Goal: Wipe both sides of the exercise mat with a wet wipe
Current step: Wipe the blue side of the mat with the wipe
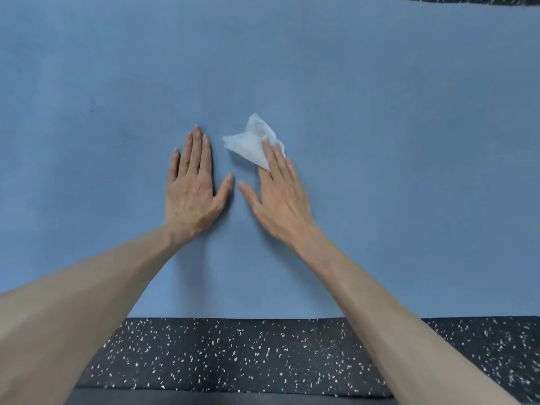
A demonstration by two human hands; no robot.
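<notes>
Black speckled rubber floor [233,352] nearest. Flat blue exercise mat [380,112] beyond; left hand [191,185] flat, fingers straight, bracing. Right hand [280,194], fingers straight, presses crumpled white wet wipe [251,141] mid-mat. Wiping visible side; next, probably sweep outward, flip later.

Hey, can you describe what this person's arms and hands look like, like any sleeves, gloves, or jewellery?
Both forearms are bare as far as the frame shows, with no sleeves in view. The left hand and right hand wear no gloves, and no rings, watch or bracelets show on the fingers or wrists. The fingernails look short and unpainted. No markings or tattoos are visible.
</notes>
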